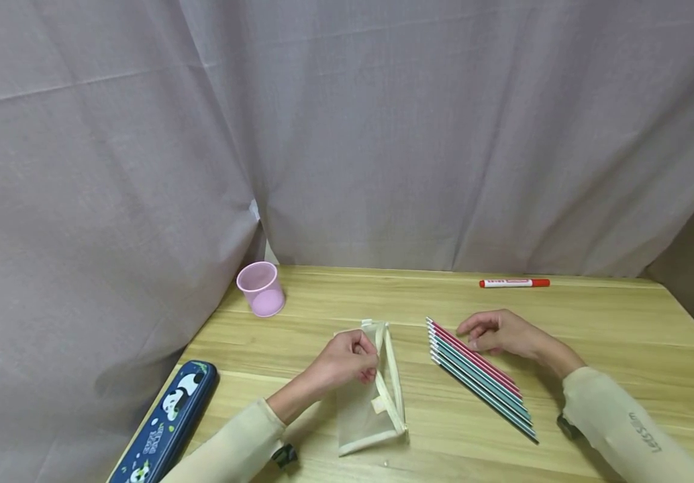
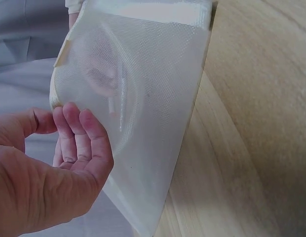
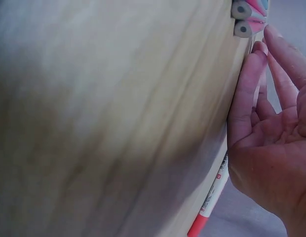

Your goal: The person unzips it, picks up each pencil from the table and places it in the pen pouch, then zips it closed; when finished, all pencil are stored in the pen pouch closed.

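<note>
While the left hand [image 1: 347, 361] pinches one zippered mesh pouch [image 1: 356, 412] by its edge, the right hand [image 1: 504, 333], digits parted, is beside aligned pencils [image 1: 478, 377].

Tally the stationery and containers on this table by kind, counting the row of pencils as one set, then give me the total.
Mesh pouch: 1
Row of pencils: 1 set
Red-capped marker: 1
Pink cup: 1
Panda pencil case: 1
Total: 5
</note>
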Action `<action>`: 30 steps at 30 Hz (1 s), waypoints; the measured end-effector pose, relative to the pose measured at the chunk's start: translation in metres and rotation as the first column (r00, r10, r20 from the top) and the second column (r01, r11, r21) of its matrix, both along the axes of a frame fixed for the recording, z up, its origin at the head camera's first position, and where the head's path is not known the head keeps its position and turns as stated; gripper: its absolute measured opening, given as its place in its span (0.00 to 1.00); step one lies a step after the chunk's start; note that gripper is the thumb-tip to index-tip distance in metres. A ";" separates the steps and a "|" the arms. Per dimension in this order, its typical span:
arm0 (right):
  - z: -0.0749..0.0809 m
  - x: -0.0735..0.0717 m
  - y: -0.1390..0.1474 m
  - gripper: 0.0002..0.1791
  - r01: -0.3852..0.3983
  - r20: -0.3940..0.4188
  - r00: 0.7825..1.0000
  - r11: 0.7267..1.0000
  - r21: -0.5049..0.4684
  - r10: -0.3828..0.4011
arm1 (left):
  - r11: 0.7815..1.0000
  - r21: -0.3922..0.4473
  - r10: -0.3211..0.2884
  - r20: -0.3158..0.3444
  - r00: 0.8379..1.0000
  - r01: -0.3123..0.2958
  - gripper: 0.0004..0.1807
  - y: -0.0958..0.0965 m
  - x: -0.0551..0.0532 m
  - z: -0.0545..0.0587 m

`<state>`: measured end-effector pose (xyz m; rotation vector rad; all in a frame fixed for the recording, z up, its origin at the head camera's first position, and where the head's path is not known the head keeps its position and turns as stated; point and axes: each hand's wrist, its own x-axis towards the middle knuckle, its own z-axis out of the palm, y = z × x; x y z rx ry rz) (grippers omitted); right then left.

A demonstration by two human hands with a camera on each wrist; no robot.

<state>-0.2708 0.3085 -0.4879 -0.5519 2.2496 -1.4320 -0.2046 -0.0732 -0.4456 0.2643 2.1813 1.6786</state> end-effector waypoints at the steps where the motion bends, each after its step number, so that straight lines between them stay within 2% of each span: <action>1: 0.000 0.000 -0.001 0.21 -0.001 -0.004 1.000 1.000 0.002 0.001 | 1.000 0.002 0.001 0.001 1.000 -0.001 0.07 0.000 0.000 0.000; 12: 0.006 0.003 -0.013 0.23 -0.003 -0.067 0.998 0.996 0.086 0.008 | 1.000 0.001 -0.002 0.005 1.000 0.002 0.07 -0.003 0.000 -0.002; 16: 0.009 0.005 -0.021 0.22 0.046 -0.123 0.992 0.987 0.153 -0.027 | 1.000 0.006 -0.002 0.000 1.000 0.002 0.08 -0.003 0.000 -0.002; 22: 0.017 0.009 -0.030 0.20 0.130 -0.235 0.970 0.940 0.316 -0.055 | 1.000 0.007 -0.003 -0.006 1.000 0.003 0.08 -0.003 -0.001 -0.001; 30: 0.023 0.010 -0.038 0.13 0.189 -0.303 0.951 0.879 0.438 -0.053 | 1.000 0.011 -0.020 -0.009 1.000 0.020 0.07 -0.002 -0.002 0.000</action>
